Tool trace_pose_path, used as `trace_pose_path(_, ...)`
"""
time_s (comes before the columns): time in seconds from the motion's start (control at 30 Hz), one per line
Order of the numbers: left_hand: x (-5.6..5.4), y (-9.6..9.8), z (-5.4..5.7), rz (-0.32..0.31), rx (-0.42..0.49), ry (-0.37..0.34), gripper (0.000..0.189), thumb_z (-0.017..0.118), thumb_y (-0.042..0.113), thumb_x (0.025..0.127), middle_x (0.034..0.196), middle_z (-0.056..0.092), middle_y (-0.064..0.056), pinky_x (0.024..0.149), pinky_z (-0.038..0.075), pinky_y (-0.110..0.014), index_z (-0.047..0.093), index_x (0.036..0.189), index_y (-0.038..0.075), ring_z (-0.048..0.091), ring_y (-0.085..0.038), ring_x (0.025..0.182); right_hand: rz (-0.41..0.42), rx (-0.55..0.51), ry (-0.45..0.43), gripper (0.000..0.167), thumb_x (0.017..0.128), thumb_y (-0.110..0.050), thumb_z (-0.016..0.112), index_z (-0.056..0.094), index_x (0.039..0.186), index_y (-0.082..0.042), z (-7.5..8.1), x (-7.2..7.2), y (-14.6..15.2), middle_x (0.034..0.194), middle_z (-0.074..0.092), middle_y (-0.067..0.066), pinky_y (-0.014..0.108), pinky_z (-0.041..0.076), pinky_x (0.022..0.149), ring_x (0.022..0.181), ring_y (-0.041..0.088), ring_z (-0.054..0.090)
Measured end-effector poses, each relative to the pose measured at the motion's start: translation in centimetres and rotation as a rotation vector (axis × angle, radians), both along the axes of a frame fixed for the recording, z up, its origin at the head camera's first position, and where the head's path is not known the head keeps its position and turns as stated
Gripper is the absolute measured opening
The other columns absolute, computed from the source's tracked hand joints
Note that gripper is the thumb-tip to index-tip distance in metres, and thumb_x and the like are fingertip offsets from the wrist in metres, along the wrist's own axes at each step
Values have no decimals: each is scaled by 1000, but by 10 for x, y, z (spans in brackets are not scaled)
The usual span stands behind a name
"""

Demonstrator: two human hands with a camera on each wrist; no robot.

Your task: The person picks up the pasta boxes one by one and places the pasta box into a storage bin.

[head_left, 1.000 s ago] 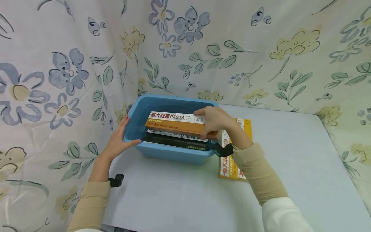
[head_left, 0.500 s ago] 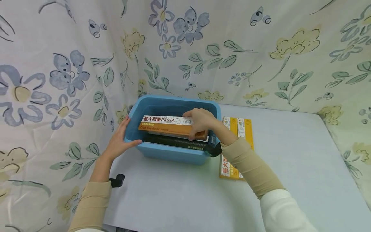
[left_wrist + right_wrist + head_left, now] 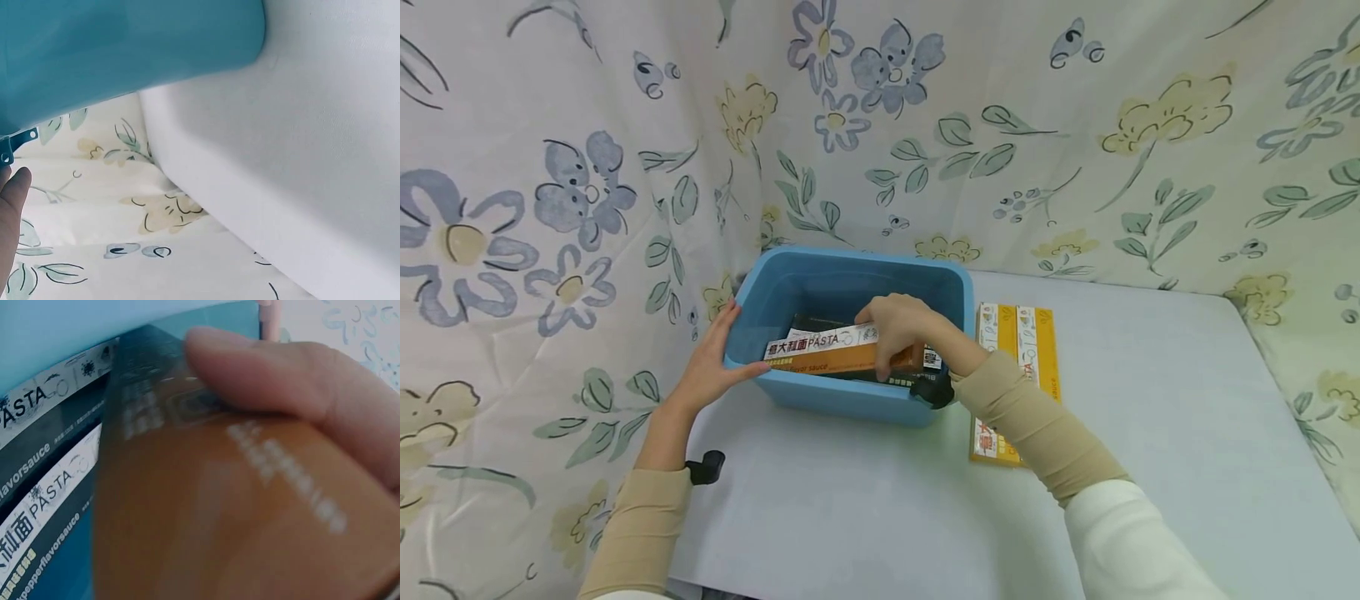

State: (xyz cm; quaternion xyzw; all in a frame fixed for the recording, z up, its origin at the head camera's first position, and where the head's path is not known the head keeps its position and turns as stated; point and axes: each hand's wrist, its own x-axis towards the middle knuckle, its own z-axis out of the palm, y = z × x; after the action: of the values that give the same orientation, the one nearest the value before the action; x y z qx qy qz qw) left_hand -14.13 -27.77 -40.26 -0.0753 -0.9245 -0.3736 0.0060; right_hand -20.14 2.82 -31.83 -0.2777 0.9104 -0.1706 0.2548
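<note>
One orange pasta box (image 3: 838,357), pinched in my right hand (image 3: 898,327), slants inside the blue bin (image 3: 842,393), near side; best ease it level, unscraped by the dark boxes (image 3: 62,428), my left hand (image 3: 706,360) spread against the left rim.

Left arm: left tan sleeve (image 3: 634,533), close-fitting and creased, at eight o'clock; a white cuff strip (image 3: 625,595) at its six o'clock end. Small, curved black fitting (image 3: 705,468) at the wrist's three o'clock side. Right arm: right tan sleeve (image 3: 1045,427), likewise creased, at four o'clock; a looser white sleeve (image 3: 1131,542) beyond, towards five. Matching black piece (image 3: 932,390) at that wrist's eight o'clock side.
</note>
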Motion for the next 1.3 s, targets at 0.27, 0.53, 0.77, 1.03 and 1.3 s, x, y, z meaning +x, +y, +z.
trace_pose_path(0.27,-1,0,-2,-9,5,14,106,77,42,79,163,5,-12,106,16,-71,13,156,7,7,-40,146,37,51,-20,90,62,-18,91,51,142,-10,2,2,-4,125,62,7,28,53,65,91,22,55)
trace_pose_path(0.53,-1,-1,-2,-9,10,19,106,77,41,79,163,5,-12,106,16,-71,13,157,7,8,-40,146,94,91,-90,90,71,-23,88,43,147,-8,2,1,-2,137,53,9,28,55,70,95,20,59)
trace_pose_path(0.77,-2,-1,-3,-4,6,22,105,77,37,78,162,6,-14,106,16,-71,13,156,6,8,-41,146,215,178,-186,86,83,-41,75,36,150,-4,-7,-6,4,149,41,11,39,39,106,134,27,41)
trace_pose_path(1.03,-2,-1,-4,1,0,17,105,76,38,78,162,5,-14,106,16,-71,13,156,7,9,-42,146,224,215,-234,87,87,-52,67,33,151,-2,-10,-7,8,154,34,13,43,31,112,141,29,32)
trace_pose_path(1.3,-3,0,-4,9,2,18,105,77,35,78,162,5,-14,106,17,-72,13,156,7,9,-42,146,204,160,-181,73,91,-51,62,46,144,-4,-1,0,12,146,46,12,43,40,105,133,28,44)
